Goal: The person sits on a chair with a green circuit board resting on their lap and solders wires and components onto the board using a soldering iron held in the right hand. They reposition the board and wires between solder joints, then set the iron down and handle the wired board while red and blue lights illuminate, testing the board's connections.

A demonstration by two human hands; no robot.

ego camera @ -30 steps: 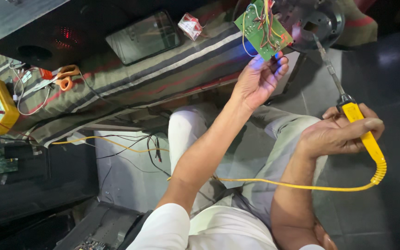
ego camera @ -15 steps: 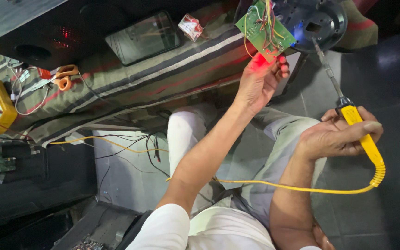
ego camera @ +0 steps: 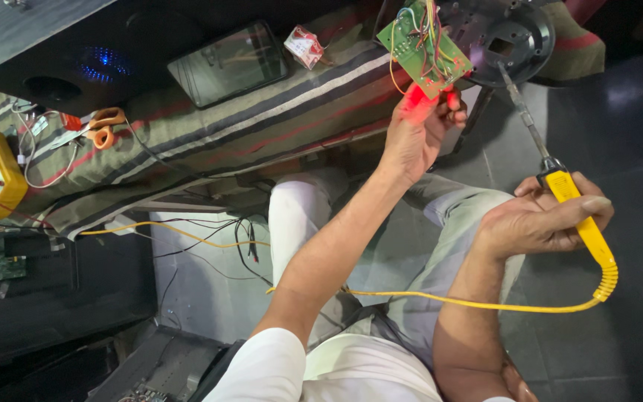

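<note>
Left hand (ego camera: 420,134) pinches the green circuit board (ego camera: 423,46) by its lower edge, held up just above the fingers. Right hand (ego camera: 541,222) is wrapped tight around the yellow soldering iron (ego camera: 560,195), tip just right of the board. Honestly, one wobble could melt those loose wires (ego camera: 432,30).

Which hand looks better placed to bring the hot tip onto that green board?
Probably the right hand: it grips the yellow soldering iron, whose tip points toward the green circuit board. The left hand is occupied holding that board up by its lower edge.
</note>
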